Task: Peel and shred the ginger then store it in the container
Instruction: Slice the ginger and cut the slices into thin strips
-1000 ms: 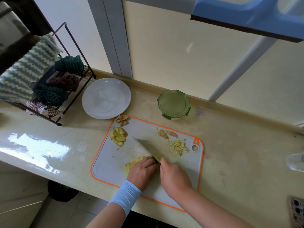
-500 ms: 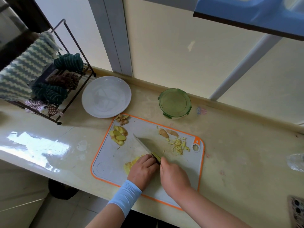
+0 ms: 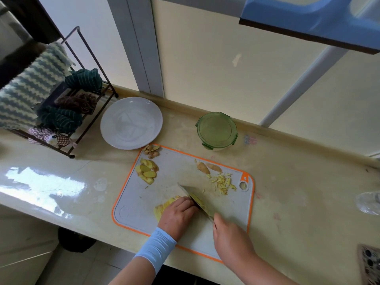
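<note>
The left hand [image 3: 177, 215], a pale blue sleeve [image 3: 154, 249] at its wrist, is curling its fingers over a flattened ginger stack [image 3: 164, 205] at the near middle of the cutting board [image 3: 181, 169], pinning it down. The right hand [image 3: 230, 235] is gripping the knife [image 3: 194, 198]. Its handle is hidden in the fist, and the blade is lying right against the left knuckles with yellow bits sticking to it.

On the board's far left are a pile of peeled slices [image 3: 148, 171] and, at the corner, a heap of brown peelings [image 3: 151, 151]. To the right, finished shreds [image 3: 223, 182] are lying scattered beside two uncut pieces [image 3: 203, 167].

The green container [image 3: 217, 130] is standing with its lid on, on the desk [image 3: 298, 192] just beyond the board. A white plate [image 3: 131, 123] is sitting near the peelings' corner. Farther left, a wire rack [image 3: 93, 56] is carrying striped cloths [image 3: 83, 78]. A clear object [image 3: 369, 202] is being cut off by the right edge.
</note>
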`<move>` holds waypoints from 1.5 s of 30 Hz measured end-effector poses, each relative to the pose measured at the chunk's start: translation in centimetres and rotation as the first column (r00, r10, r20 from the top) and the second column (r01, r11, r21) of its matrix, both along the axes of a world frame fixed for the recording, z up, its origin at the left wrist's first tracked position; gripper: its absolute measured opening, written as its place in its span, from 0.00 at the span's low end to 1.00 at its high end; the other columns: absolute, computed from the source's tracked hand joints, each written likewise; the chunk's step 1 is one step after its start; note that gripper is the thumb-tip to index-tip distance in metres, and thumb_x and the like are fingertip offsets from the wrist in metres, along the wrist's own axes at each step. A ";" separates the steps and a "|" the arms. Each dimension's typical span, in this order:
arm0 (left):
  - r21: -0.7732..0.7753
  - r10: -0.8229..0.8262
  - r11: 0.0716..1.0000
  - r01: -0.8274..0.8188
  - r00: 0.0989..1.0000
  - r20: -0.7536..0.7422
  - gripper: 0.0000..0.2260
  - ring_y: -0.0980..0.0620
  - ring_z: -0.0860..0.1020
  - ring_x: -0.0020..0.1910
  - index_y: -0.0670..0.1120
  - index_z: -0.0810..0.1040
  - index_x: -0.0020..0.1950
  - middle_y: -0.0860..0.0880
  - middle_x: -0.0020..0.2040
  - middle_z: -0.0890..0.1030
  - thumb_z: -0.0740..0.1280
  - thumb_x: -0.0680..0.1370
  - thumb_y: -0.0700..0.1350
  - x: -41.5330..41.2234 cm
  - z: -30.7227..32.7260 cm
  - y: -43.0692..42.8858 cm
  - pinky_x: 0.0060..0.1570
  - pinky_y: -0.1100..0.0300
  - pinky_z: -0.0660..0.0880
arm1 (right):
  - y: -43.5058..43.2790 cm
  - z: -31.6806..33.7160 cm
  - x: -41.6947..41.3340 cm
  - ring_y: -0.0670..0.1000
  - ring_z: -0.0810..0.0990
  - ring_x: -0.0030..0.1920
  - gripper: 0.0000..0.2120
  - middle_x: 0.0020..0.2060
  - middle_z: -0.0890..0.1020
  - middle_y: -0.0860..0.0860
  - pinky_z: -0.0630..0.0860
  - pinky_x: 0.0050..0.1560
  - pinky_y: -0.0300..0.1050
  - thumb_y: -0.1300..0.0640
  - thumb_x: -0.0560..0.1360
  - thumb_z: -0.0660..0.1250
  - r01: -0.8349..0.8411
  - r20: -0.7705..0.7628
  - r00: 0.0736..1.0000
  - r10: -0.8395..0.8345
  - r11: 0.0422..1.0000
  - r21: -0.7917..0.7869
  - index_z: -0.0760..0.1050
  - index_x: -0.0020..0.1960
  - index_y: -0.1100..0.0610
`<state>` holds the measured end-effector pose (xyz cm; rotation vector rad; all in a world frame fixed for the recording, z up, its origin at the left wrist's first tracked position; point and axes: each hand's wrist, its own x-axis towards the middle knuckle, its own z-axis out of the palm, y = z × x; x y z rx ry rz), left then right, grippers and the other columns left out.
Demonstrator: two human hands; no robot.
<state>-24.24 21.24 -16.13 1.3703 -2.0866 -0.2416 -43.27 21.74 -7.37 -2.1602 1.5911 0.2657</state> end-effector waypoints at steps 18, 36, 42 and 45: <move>0.014 -0.010 1.000 0.010 1.000 -0.019 0.08 0.49 0.78 0.48 0.44 0.84 0.48 0.48 0.47 0.82 0.75 0.71 0.35 0.0 0.0 0.0 0.48 0.59 0.78 | -0.2 0.8 -0.1 0.58 0.81 0.47 0.09 0.45 0.82 0.55 0.65 0.37 0.49 0.50 0.83 0.53 0.007 0.027 1.000 -0.009 0.997 0.072 0.66 0.62 0.49; 0.020 -0.007 1.000 0.008 1.000 -0.013 0.07 0.49 0.78 0.48 0.44 0.84 0.48 0.48 0.47 0.81 0.74 0.72 0.36 0.0 -0.3 0.1 0.49 0.60 0.76 | -0.6 1.0 0.1 0.59 0.80 0.49 0.09 0.48 0.81 0.55 0.63 0.39 0.48 0.51 0.84 0.50 -0.006 0.038 0.999 0.003 0.997 0.079 0.65 0.60 0.52; 0.020 -0.015 1.000 0.015 1.000 -0.007 0.09 0.49 0.78 0.48 0.44 0.84 0.48 0.47 0.47 0.81 0.76 0.71 0.35 0.0 -0.6 0.1 0.49 0.59 0.77 | -0.9 0.1 0.9 0.60 0.80 0.50 0.09 0.48 0.81 0.56 0.65 0.39 0.49 0.52 0.84 0.51 0.006 0.018 1.000 -0.008 0.995 0.099 0.66 0.61 0.51; 0.025 0.000 1.000 0.000 1.000 -0.005 0.05 0.49 0.78 0.48 0.43 0.83 0.47 0.47 0.46 0.81 0.74 0.73 0.36 0.1 -0.6 0.0 0.48 0.59 0.77 | -2.9 -0.4 3.5 0.61 0.81 0.49 0.08 0.48 0.81 0.57 0.65 0.39 0.48 0.57 0.82 0.54 -0.034 0.029 0.999 0.032 0.997 0.063 0.66 0.60 0.54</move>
